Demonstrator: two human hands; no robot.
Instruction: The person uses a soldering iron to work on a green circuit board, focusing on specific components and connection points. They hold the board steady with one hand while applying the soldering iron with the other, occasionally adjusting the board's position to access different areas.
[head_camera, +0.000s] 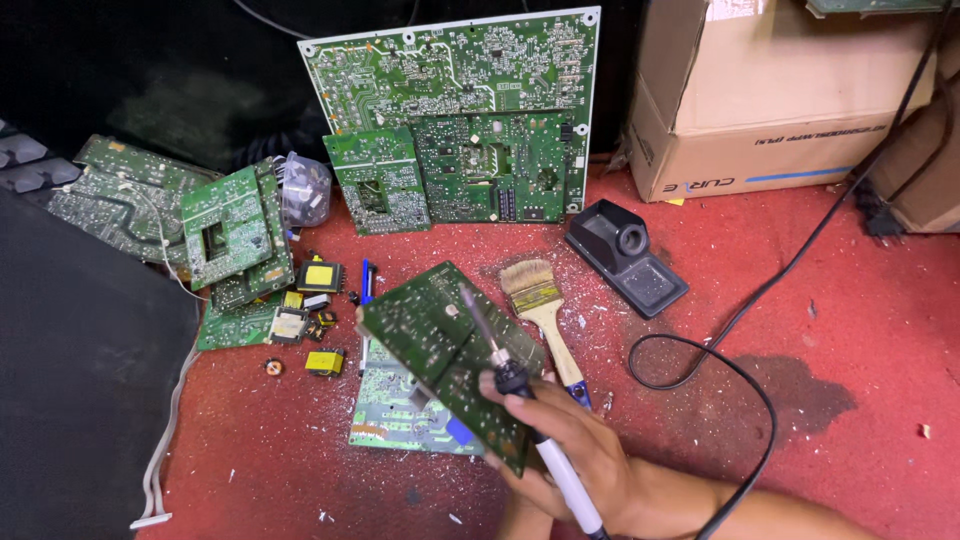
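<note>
Red felt-like matting (850, 330), littered with white flecks, covers your work surface. Your left hand is almost wholly hidden behind the green circuit board (445, 355) at lower centre; whether its fingers are closed cannot be determined. Your right hand (570, 450) is clamped around the soldering iron (500, 365), its tip resting on the board's solder side and its white handle cut off by the bottom edge. The black cable (740, 370) loops right of centre. At upper right, a brown cardboard box (770, 90) shows blue printing, upside down, and a blue stripe. The held board is tilted, dark green, dotted with silver joints. Just right of it lie a paintbrush (540, 305) and a black iron stand (625, 255).
</note>
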